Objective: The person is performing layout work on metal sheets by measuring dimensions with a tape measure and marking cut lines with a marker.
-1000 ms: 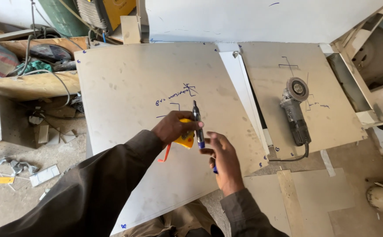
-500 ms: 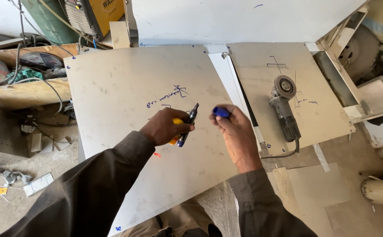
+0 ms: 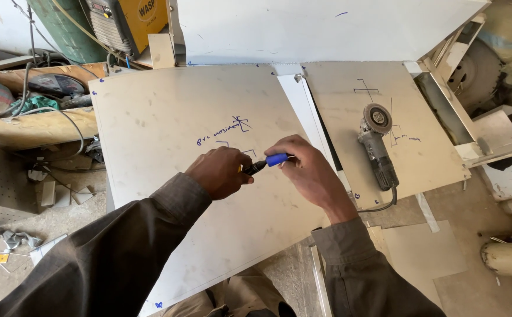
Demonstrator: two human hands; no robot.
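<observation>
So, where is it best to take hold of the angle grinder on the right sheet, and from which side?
Probably the long grey body of the angle grinder, behind the round disc head. It lies flat, disc end away, cord end toward the person, so coming from above and closing the hands across the narrow body looks safest, clear of the disc.

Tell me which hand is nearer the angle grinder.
Right. The right hand, pinching the blue marker cap, sits just left of the angle grinder; the left hand is farther left.

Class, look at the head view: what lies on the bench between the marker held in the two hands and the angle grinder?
In the head view, between the marker and the angle grinder lies a narrow white strip at the sheet's edge; the right hand covers its lower part.
</observation>
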